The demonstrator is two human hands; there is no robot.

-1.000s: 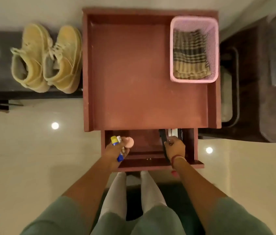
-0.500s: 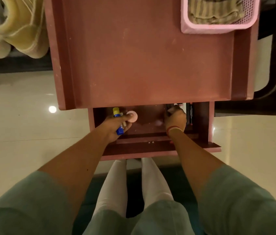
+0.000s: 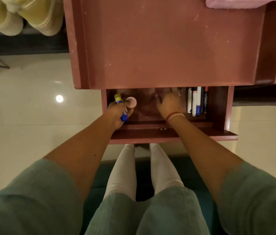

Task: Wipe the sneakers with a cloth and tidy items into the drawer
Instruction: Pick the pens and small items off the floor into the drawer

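A reddish-brown drawer (image 3: 171, 135) is pulled out under the table top (image 3: 167, 44). Inside it on the left, my left hand (image 3: 117, 111) is closed around a yellow-and-blue glue stick (image 3: 119, 99) together with a round pink item (image 3: 131, 101). In the drawer's middle, my right hand (image 3: 168, 103) lies flat with fingers spread, holding nothing. Several pens and markers (image 3: 196, 101) lie side by side at the drawer's right end, just right of that hand. The toes of two yellow sneakers (image 3: 23, 16) show at the top left on a dark bench.
A pink basket (image 3: 238, 3) stands on the table's far right corner, cut off by the frame. The dark bench (image 3: 23, 44) adjoins the table's left side. Glossy cream floor lies on both sides. My knees and white-clad legs are below the drawer front.
The view has closed in on the drawer. My right hand has let go of the pens and moved left to the drawer's middle; the pens now lie at the right end. My left hand keeps its items.
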